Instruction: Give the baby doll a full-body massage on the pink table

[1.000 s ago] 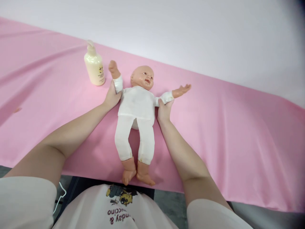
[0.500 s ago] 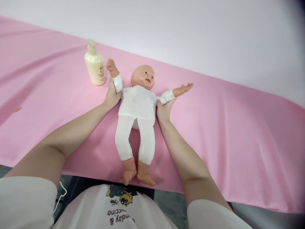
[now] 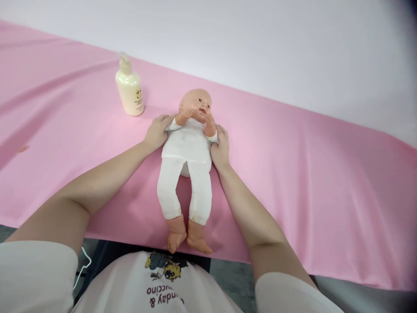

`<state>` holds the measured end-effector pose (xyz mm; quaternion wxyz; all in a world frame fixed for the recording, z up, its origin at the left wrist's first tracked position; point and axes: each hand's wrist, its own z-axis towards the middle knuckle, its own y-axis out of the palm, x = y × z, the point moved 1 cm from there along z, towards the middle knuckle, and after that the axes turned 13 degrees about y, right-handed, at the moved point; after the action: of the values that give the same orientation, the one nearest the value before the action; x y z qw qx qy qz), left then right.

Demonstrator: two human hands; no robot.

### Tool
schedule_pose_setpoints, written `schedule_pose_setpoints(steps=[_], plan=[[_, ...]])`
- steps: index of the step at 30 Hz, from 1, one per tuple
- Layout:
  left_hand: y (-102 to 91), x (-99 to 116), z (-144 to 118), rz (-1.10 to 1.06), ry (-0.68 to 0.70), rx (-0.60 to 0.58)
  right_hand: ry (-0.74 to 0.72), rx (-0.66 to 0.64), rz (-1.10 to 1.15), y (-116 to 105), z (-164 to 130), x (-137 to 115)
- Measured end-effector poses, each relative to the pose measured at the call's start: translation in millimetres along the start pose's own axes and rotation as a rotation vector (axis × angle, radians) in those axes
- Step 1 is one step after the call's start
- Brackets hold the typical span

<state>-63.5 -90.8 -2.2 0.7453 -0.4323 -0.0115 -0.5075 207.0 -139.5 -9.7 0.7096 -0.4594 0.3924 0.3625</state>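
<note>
The doll (image 3: 187,161) lies on its back on the pink cloth (image 3: 309,174), just right of the lotion bottle (image 3: 129,89). Our left hand (image 3: 157,132) and right hand (image 3: 220,148) each wrap a doll arm, folding both little hands up by its chin. Next we need soft, slow moves.

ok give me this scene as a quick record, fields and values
left hand: on the doll's shoulder and upper arm, fingers wrapped over the sleeve
right hand: against the doll's other upper arm
doll: on its back, white suit, both arms folded in with fists by the chin, feet at the near edge
bottle: cream pump bottle, upright, apart from the doll, beyond the left hand
cloth: pink, under everything
</note>
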Motion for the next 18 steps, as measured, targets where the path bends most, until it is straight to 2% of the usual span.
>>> schedule_pose_setpoints(steps=[10,18], plan=[[-0.5,4.6,-0.7,-0.028,-0.012,0.033,0.01,-0.009,0.014,0.3,-0.2,-1.8],[-3.4,7.3,1.7,-0.08,-0.019,0.011,0.014,-0.009,0.073,0.3,-1.3,-4.8]])
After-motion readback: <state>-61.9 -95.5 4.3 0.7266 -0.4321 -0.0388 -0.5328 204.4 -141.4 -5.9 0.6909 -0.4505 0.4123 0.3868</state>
